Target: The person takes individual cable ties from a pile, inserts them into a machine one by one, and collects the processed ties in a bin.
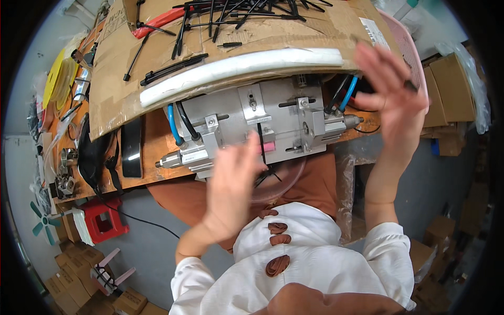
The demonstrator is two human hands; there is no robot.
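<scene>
My left hand (233, 181) is over the front of a metal clamping fixture (236, 135), blurred by motion. Its index finger is stretched out and its thumb stands apart, close beside a thin black rod (261, 139). That rod crosses the fixture's middle, by a pink piece (269, 146). Off to the right, my right hand (386, 84) is raised above the fixture's right end, fingers spread. A small dark thing shows at this hand's outer edge, too blurred to make out.
Cardboard (113, 84) with a white foam strip (236, 68) along its edge rises behind the fixture. Black rods (226, 18) are scattered on it. A phone (132, 149) lies at left on the wooden table (150, 142). Below the fixture's front is a clear bowl (289, 181).
</scene>
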